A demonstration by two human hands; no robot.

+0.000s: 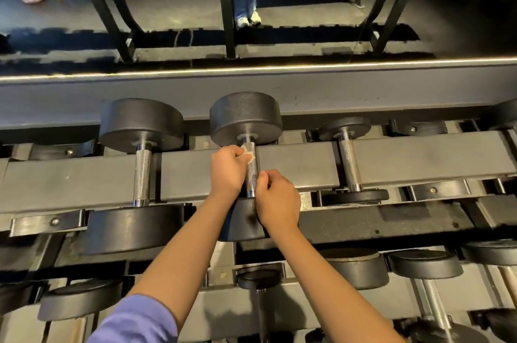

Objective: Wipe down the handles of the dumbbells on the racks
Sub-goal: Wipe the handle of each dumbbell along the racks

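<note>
A black dumbbell [245, 116] with a knurled chrome handle [251, 172] lies on the top rack [391, 158], in the middle of the view. My left hand [227, 170] grips a small white wipe [248, 153] and holds it against the upper part of that handle. My right hand [275, 200] curls its fingers round the handle's lower end, just above the near weight head, which my arms partly hide.
A larger dumbbell [141, 163] lies to the left and a smaller one [349, 161] to the right on the same rack. A lower tier [419, 267] holds several more dumbbells. Above is a mirror, with a standing person's legs [246, 1] reflected.
</note>
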